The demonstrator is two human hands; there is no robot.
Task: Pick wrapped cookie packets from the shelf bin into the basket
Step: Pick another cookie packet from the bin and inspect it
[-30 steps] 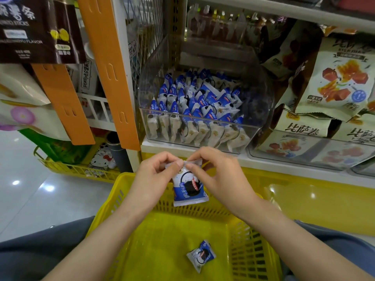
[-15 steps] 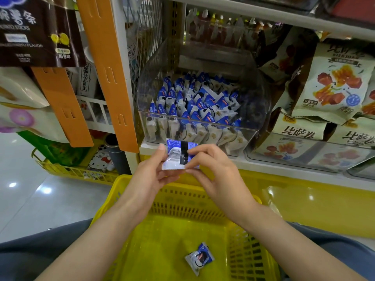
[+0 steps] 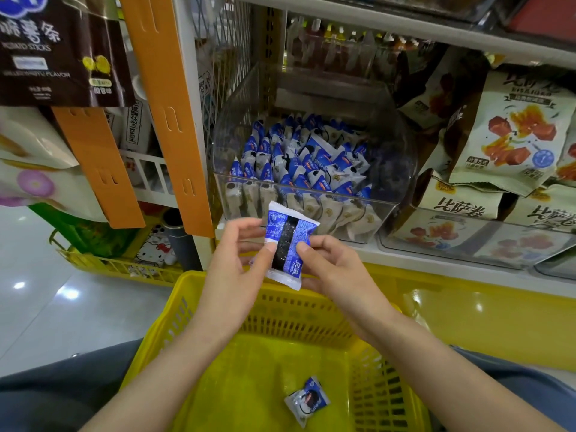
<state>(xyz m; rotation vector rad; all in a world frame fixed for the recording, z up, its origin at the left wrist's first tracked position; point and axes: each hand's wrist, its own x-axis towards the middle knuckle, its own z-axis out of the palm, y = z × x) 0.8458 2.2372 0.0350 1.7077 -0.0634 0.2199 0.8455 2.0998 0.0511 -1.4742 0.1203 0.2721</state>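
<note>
Two hands [image 3: 232, 266] [image 3: 336, 269] pinch one packet [image 3: 288, 244] — glossy floor [image 3: 62, 307] (left), basket [image 3: 311, 313] beneath.

The cookie packet [image 3: 288, 249] shows blue, white at the edges, a black band down its middle. Basket [image 3: 311, 310]: bright yellow, slotted walls. The loose packet [image 3: 307, 400] inside is blue and white with a dark cookie picture. Clear shelf bin [image 3: 396, 157], orange hanging strip [image 3: 168, 113].
</note>
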